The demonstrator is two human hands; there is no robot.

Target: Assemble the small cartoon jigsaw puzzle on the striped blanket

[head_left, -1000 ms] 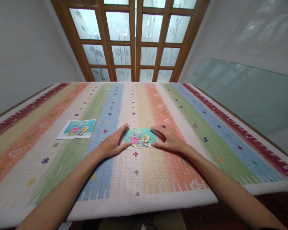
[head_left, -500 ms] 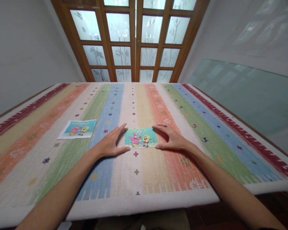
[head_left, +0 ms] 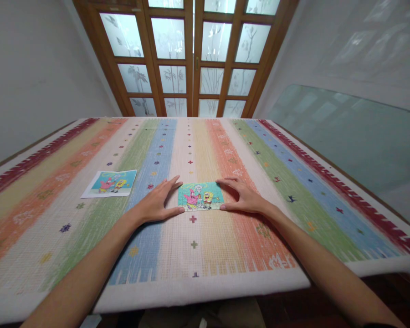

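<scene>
A small assembled jigsaw puzzle (head_left: 201,197) with colourful cartoon figures on a turquoise background lies flat on the striped tablecloth (head_left: 177,255) in front of me. My left hand (head_left: 159,200) rests at its left side, thumb at the near corner and fingertips at the far one. On the right side my right hand (head_left: 246,195) mirrors this, thumb and fingers spread apart around the corners. Both hands are open, with fingertips at or touching the puzzle's edges. To the left lies a white-bordered picture sheet (head_left: 110,184) with a similar cartoon scene.
The cloth covers a wide table, and its white hem (head_left: 205,291) hangs over the near edge. A wooden double door (head_left: 192,54) with frosted panes stands beyond the far side. At the right, a glass sheet (head_left: 348,132) leans against the wall.
Almost nothing differs. The right thumb has shifted very slightly to the left along the puzzle's near right corner; the puzzle and picture sheet stay in place.
</scene>
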